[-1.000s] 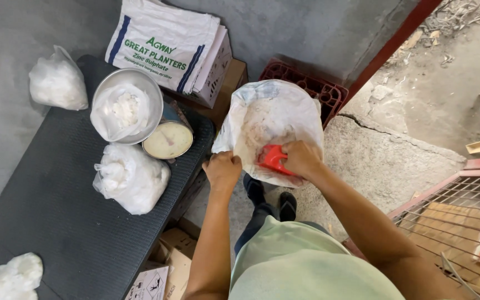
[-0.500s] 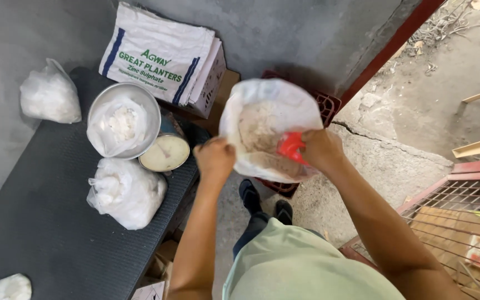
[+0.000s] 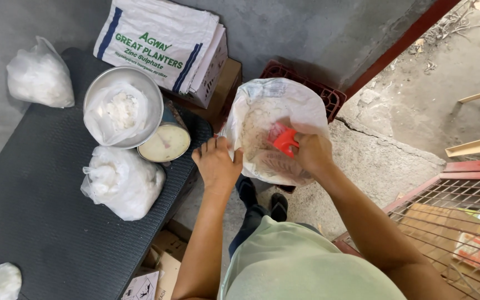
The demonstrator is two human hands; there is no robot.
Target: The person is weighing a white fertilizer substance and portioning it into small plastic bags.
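Head: red scoop (image 3: 282,139) in right grip (image 3: 312,153).

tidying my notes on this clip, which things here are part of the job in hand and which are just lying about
In hand:
left hand gripping the open plastic sack
right hand holding the red scoop inside it

Lying about:
steel bowl
tied white bags
folded woven sacks
red crate
black mat

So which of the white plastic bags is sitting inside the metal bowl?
The open bag of white powder in the round metal bowl; the other bags lie on the black mat or in the hands.
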